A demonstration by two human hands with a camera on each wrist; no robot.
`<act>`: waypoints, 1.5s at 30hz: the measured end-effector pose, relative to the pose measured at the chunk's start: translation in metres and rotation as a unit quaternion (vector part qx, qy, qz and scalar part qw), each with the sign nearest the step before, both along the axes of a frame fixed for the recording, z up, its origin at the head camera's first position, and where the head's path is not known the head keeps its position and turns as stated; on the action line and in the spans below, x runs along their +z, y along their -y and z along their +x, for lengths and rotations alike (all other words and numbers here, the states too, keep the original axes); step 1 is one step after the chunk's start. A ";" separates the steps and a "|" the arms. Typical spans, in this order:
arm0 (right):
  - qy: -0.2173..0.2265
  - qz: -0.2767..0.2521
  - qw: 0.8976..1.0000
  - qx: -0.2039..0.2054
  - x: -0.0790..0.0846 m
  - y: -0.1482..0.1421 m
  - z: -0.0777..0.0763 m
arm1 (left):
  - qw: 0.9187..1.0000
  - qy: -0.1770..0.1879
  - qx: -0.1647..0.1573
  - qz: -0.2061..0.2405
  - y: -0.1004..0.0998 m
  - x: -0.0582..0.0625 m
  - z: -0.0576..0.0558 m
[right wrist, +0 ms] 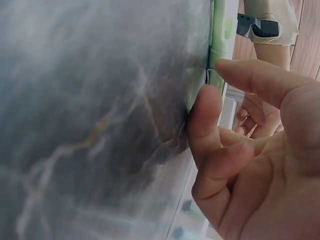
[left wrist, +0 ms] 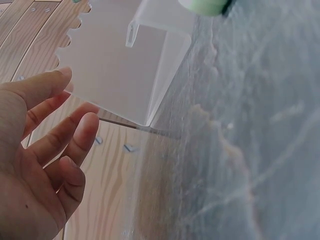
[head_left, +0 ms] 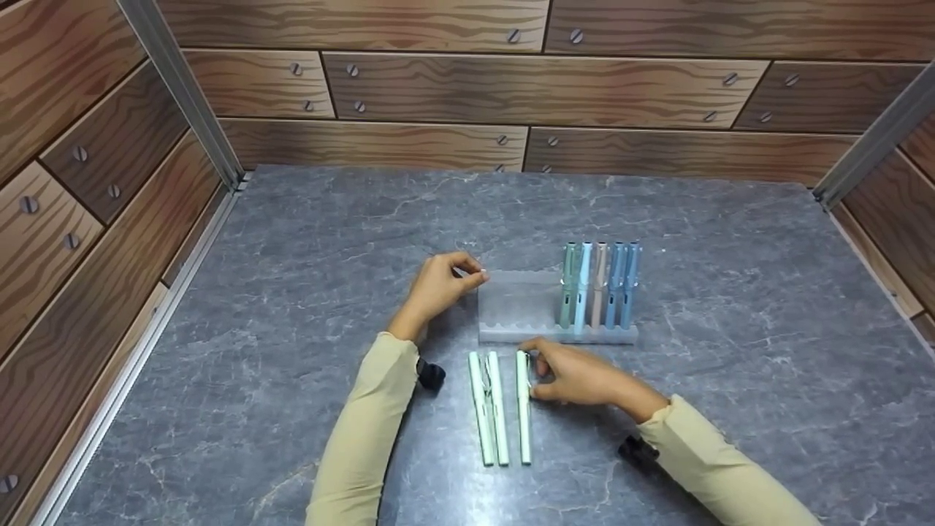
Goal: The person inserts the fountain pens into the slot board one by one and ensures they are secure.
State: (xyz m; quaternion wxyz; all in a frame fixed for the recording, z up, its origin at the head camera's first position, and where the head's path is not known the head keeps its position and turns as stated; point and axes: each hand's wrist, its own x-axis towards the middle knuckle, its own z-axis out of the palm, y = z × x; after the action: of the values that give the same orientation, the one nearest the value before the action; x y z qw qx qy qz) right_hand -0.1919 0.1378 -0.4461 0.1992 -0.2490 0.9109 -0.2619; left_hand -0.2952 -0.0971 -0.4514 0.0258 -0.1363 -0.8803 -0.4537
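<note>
A clear acrylic pen rack (head_left: 517, 301) stands on the table, with several capped pens (head_left: 599, 285) in green, light blue, pinkish brown and blue upright in its right half. My left hand (head_left: 442, 286) pinches the rack's upper left corner between thumb and forefinger; the scalloped edge (left wrist: 62, 52) shows in the left wrist view. In front of the rack, my right hand (head_left: 584, 374) holds the clip end of a light green pen (head_left: 524, 431) lying on the table. Thumb and fingertips meet that pen (right wrist: 219, 45) near its clip in the right wrist view.
Two more light green pens (head_left: 489, 420) lie just left of the held one, close together. Wood-patterned panels (head_left: 438, 84) wall the grey marbled table (head_left: 329, 219) at the back and sides. Metal posts (head_left: 193, 95) rise at the back corners.
</note>
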 end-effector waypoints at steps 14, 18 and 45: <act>-0.014 -0.006 1.000 0.003 -0.003 -0.003 0.001 | 1.000 0.010 -0.002 -0.005 0.001 0.001 0.001; -0.017 -0.016 1.000 0.006 -0.003 -0.005 0.001 | 1.000 0.007 0.000 -0.003 0.000 0.001 0.002; 0.077 -0.189 0.978 -0.040 0.005 -0.011 0.001 | 1.000 0.014 -0.005 0.007 0.001 0.001 0.001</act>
State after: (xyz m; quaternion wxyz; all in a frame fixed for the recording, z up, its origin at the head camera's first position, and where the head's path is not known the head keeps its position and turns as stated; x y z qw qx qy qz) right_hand -0.1910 0.1483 -0.4410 0.2070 -0.2248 0.8362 -0.4554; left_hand -0.2946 -0.0979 -0.4505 0.0120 -0.1337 -0.8768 -0.4617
